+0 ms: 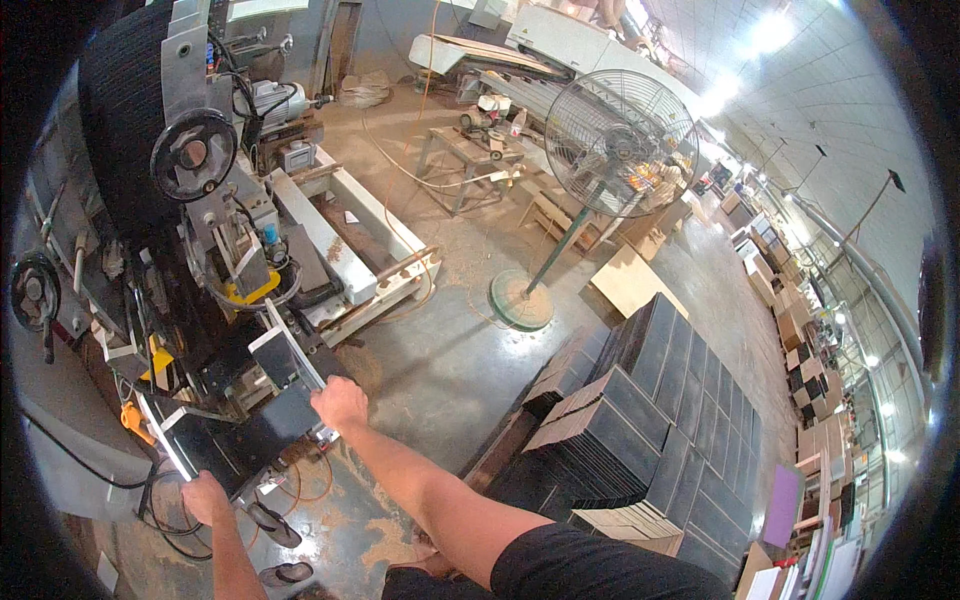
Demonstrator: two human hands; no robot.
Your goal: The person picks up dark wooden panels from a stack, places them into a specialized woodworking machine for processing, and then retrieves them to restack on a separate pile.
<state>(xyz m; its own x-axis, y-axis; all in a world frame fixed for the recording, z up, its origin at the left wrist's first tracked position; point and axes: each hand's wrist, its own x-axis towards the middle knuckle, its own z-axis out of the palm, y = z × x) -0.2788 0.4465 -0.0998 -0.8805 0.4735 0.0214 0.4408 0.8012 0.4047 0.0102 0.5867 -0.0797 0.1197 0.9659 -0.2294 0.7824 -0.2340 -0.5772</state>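
Observation:
My left hand (205, 496) is closed at the near end of a narrow, light-edged bar (165, 438) on the left side of a machine's dark bed (243, 440). Across the bed, my right hand (340, 404) is closed on the near end of a grey metal bar (296, 352). The undersides of both grips are hidden. Beyond the bars stands the machine, with a large black handwheel (193, 155), a yellow part (253, 288) and cables. A second handwheel (36, 293) sits farther left.
Stacked dark boards (655, 400) stand to my right. A pedestal fan (622, 143) rises from a round green base (522, 300) ahead. Sandals (275, 525) and loose hoses (180, 520) lie on the dusty floor near the machine. A small metal stand (470, 160) is farther back.

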